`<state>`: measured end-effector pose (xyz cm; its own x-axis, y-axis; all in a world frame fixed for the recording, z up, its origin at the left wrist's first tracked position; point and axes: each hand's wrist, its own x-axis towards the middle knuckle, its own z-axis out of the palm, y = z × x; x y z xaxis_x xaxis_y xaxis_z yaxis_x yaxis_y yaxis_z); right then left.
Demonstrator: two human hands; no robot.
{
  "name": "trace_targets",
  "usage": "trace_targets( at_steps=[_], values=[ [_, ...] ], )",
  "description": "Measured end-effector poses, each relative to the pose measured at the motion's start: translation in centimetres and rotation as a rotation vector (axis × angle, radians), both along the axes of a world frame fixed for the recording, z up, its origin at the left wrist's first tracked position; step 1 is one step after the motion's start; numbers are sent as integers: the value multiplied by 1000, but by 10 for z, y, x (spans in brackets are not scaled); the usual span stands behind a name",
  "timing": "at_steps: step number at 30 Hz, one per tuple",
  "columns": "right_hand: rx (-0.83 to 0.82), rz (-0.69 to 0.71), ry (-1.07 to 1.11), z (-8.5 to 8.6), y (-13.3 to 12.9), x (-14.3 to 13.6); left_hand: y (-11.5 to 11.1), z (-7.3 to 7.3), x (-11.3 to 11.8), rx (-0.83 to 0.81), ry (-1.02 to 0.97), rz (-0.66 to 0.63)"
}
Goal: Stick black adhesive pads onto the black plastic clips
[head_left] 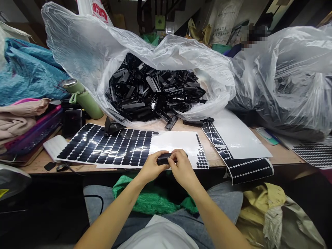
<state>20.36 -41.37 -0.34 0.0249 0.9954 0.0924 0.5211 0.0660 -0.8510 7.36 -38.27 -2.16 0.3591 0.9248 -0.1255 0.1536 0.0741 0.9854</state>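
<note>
Both hands meet over the front edge of the table around one small black plastic part (163, 159) with a textured face. My left hand (153, 166) grips its left end between thumb and fingers. My right hand (181, 167) is closed at its right end, thumb and fingertips pressed on it; whether a sticker is between them I cannot make out. Just behind the hands lies a sheet of black stickers (111, 145), with bare white backing on its right and small round dots at the right edge. Beyond it, a clear plastic bag (218, 86) gapes open, full of similar black parts (155, 90).
A green bottle (85, 100) leans at the left, near a purple basket (38, 128) and a phone (72, 122). More sticker sheets (249, 169) overhang the edge at right, beside a white sheet (238, 138). Another plastic bag (293, 83) stands at far right, a person partly visible behind.
</note>
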Motion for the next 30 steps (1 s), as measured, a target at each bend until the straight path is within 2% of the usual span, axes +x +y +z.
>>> trace_targets(
  at_steps=[3,7,10,13,15,17,21,23,26,30],
  values=[
    [70,-130,-56,-11,4,11,1,-1,1,-93,-65,18],
    [-41,-316,-254,-37,21,65,5,-6,0,-143,-52,26],
    [-187,-329,-416,-56,32,109,9,-8,0,-149,-27,36],
    [-215,-303,-422,-63,35,129,11,-9,2,-188,-60,31],
    [-214,-292,-417,-59,33,128,11,-9,4,-210,-75,28],
    [-208,-286,-373,-48,28,117,11,-10,6,-218,-76,28],
    [-138,-181,-71,-19,15,78,11,-12,10,-164,-49,30],
    [-97,-103,17,-11,11,58,10,-11,11,-152,-65,33],
    [-87,-98,55,-10,11,38,9,-8,12,-161,-89,41],
    [-83,-137,72,-17,13,32,7,-5,12,-158,-94,41]
  ],
)
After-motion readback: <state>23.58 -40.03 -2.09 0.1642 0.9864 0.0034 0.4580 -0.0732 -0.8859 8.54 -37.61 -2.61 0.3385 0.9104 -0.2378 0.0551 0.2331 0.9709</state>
